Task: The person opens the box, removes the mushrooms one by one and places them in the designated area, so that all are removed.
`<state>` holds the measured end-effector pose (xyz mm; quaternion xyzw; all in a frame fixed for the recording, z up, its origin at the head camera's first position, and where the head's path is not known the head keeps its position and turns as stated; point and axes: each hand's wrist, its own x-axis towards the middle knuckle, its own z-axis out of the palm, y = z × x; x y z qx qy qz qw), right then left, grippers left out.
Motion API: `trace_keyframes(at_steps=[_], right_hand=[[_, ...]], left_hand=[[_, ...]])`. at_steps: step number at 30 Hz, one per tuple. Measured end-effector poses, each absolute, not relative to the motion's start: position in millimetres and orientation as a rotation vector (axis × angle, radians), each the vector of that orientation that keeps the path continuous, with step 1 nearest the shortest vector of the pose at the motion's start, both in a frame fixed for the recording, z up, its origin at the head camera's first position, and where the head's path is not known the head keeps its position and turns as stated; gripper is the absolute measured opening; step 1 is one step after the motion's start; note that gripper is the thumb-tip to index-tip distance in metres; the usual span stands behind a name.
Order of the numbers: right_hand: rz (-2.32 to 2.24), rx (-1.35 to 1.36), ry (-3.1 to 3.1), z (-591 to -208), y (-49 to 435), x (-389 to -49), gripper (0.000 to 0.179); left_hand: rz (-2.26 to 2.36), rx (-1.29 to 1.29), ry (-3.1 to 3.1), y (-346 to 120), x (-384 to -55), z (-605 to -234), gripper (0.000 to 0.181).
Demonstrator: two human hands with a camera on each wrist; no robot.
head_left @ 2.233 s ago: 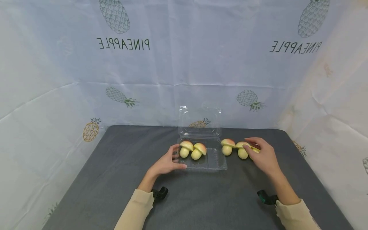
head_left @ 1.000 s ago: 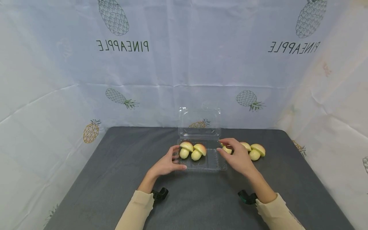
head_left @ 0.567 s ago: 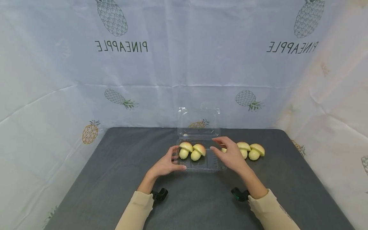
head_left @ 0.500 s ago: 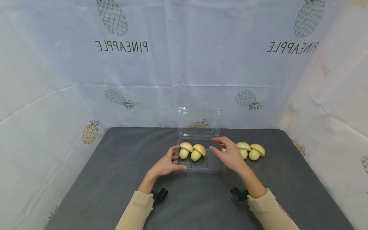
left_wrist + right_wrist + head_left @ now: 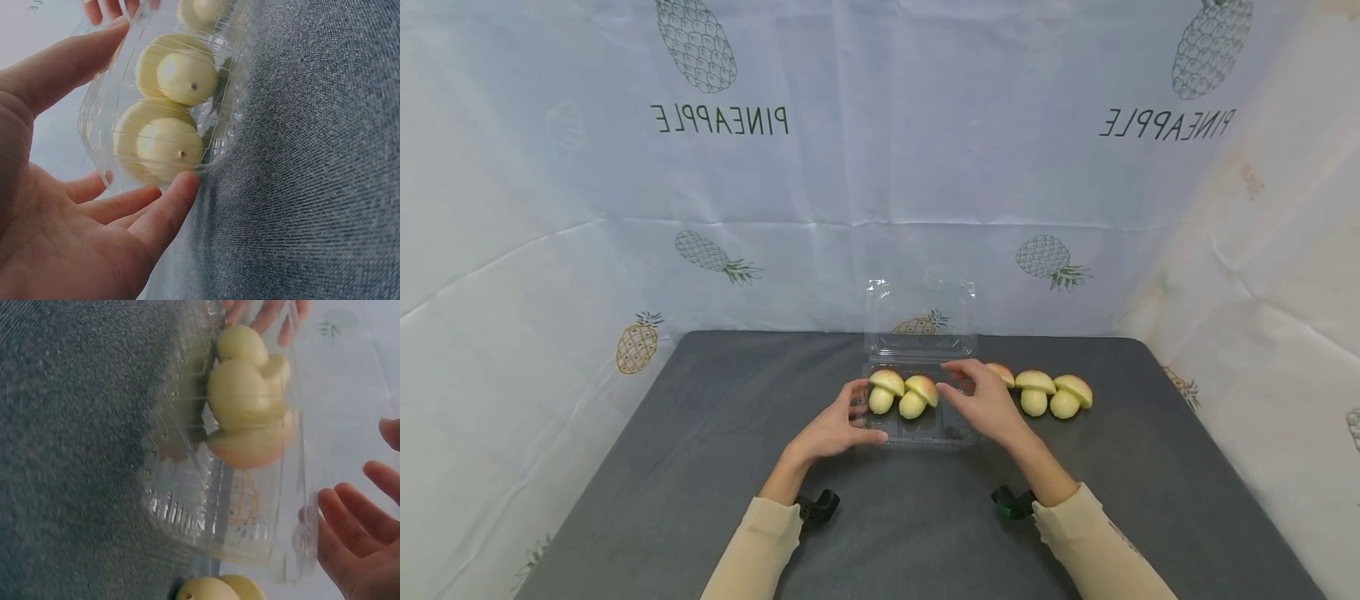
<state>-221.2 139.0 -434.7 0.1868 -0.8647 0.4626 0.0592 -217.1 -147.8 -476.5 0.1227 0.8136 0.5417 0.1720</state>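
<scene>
A hinged clear plastic container (image 5: 957, 427) lies on the grey table, its lid (image 5: 921, 292) raised at the back. Side by side in its left part are two yellow mushrooms (image 5: 882, 401) with red-tinged caps. My left hand (image 5: 835, 425) holds the container's left end, thumb on the front rim and fingertips (image 5: 187, 181) against the side. Over the right part is my right hand (image 5: 985, 404), thumb and fingers apart with nothing between them. In the right wrist view, that hand (image 5: 362, 544) is beside the container's wall.
Three more mushrooms (image 5: 1034, 392) stand in a row on the table, right of the container; my right hand partly hides the nearest. A white pineapple-print cloth (image 5: 917, 167) hangs behind and at both sides. Each wrist carries a black camera mount (image 5: 818, 506).
My right hand has moved left from the mushrooms on the table to above the container's right part, carrying nothing. The left hand and the container stay where they were.
</scene>
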Motion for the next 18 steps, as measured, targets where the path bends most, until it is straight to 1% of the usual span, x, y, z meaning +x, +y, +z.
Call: trace_keyframes(at_steps=[7, 18], right_hand=[[1.432, 0.536, -2.671, -436.7, 130.6, -225.5, 0.043], [1.410, 0.472, -2.784, -442.8, 121.1, -236.1, 0.049]], left_hand=[[1.551, 0.329, 2.311, -146.7, -217.1, -476.1, 0.098], [1.546, 0.337, 2.303, -146.8, -217.0, -475.0, 0.098]])
